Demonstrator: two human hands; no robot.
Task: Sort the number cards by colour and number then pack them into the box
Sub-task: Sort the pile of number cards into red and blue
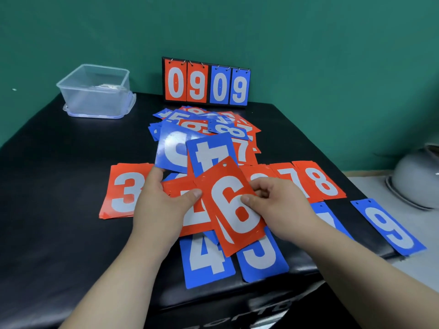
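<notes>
Head view is showing the left hand [164, 200] gripping fanned number cards [173, 150] over the desk [59, 174], the right hand [275, 200] pinching a red 6 card [234, 210]; probably thin, light, stiff, slippery, best pinched edgewise.

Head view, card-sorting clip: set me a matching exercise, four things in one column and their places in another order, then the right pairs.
Things
1. red 6 card
2. blue 9 card
3. clear plastic box
4. scoreboard

Places
A. standing at the back, against the green wall
B. far left corner of the black table
C. pinched by the right hand
D. lying flat near the table's right edge

Pairs: 1-C, 2-D, 3-B, 4-A
</notes>
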